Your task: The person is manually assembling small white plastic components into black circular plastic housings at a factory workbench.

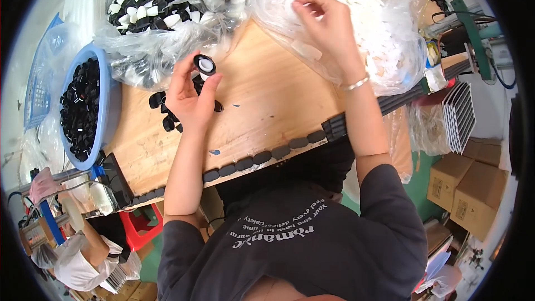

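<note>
The wooden table (267, 89) carries the work, its near edge lined with a row of dark padded segments (262, 158). At the far right, a large clear bag (411, 50) lies open and holds a heap of white parts (390, 39). At the far left, a second clear bag (139, 47) holds mixed black and white pieces (161, 0); whether these are finished units or loose stock cannot be told. At the left end, a blue basin (111, 95) is well filled with small black parts (81, 108). The right hand (329, 19) is raised over the near side of the white heap, with thumb and forefinger curled toward each other; whether a part sits between them cannot be told. The left hand (192, 97) is above the table, between the basin and the right hand, and pinches one black round piece (204, 57) between thumb and fingers, its open face turned up. A small group of loose black pieces (168, 124) lies on the wood just beside the left hand. The smallest item, a white insert (206, 65), shows inside the rim of the held piece. Progress, as judged from this layout: on the held unit, black and white are already together, though full seating cannot be confirmed; the loose group appears unprocessed, and the stock of both colours is ample, so most of the work is likely outstanding.
</note>
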`<state>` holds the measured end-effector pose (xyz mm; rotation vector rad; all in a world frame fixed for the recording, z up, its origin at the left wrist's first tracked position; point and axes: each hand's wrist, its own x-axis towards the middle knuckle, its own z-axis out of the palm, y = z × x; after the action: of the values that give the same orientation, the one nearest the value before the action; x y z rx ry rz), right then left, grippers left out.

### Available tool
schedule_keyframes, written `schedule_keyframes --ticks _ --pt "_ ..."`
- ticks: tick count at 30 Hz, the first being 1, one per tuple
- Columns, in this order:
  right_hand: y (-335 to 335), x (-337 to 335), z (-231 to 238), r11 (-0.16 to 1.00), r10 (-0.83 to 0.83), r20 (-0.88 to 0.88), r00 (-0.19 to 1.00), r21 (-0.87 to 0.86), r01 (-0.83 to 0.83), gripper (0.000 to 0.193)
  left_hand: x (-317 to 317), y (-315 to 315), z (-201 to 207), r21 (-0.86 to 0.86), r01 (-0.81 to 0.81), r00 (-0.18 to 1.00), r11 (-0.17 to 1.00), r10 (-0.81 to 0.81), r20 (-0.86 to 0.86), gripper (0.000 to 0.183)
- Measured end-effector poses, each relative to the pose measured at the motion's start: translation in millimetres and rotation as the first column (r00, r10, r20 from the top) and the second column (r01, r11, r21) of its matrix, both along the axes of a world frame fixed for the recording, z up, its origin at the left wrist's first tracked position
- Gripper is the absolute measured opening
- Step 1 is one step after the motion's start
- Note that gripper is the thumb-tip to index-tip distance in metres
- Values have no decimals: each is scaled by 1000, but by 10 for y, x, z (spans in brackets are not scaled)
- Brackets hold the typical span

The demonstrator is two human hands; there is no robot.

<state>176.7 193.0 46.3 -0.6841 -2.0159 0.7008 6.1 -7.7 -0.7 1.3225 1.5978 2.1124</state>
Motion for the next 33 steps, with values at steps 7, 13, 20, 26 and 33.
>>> schedule_keyframes --ticks 7,13,20,26,33 --pt "622 1032 -34 973 -231 213 949 63 223 14 31 -7 112 -12 66 998 998 -66 9 48" --pt "383 1531 -221 920 -329 528 783 -10 393 21 94 35 67 -98 62 994 993 -70 -87 49" --pt "364 1465 -402 912 -378 548 746 82 402 21 87 40 36 -127 3 970 992 -33 -241 47" --pt "412 1313 -371 877 -470 645 603 265 401 12 32 42 33 -121 -50 968 991 19 -252 47" --pt "-209 535 36 999 41 145 989 -32 -37 10 64 35 45 -136 -28 943 990 -19 -333 49"
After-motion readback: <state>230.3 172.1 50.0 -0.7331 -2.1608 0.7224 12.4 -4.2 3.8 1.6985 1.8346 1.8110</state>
